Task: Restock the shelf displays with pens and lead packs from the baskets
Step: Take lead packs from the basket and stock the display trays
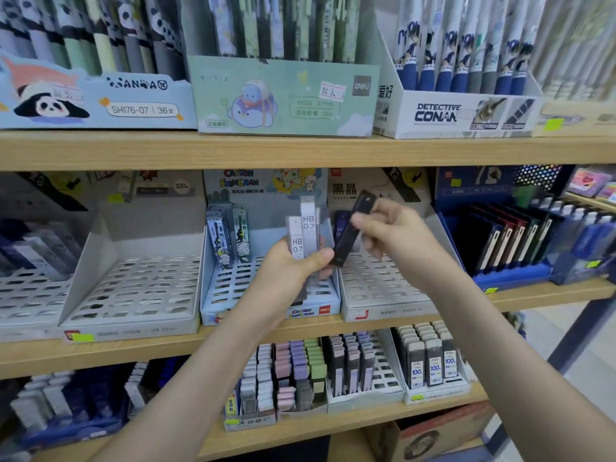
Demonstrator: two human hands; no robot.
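**Black pack, uneven bundle: two ways to drop stock**

My left grip [293, 266] is wrapped round a few clear HB 0.7 packs [301, 233], held upright in front of the Crayon Shinchan display [233, 288]. They sit at uneven heights, so I judge one could slide out if I loosen. My right grip [391, 233] pinches a black lead pack [351, 228], tilted just beside them, over the seam with the white slotted tray [380, 288]. A light pinch may let it swing or seat it in the wrong slot.

We've got the Shinchan box [230, 288] between the left tray [133, 295] and right tray [383, 288] on the middle shelf [100, 358], Conan box [443, 115] one shelf up.
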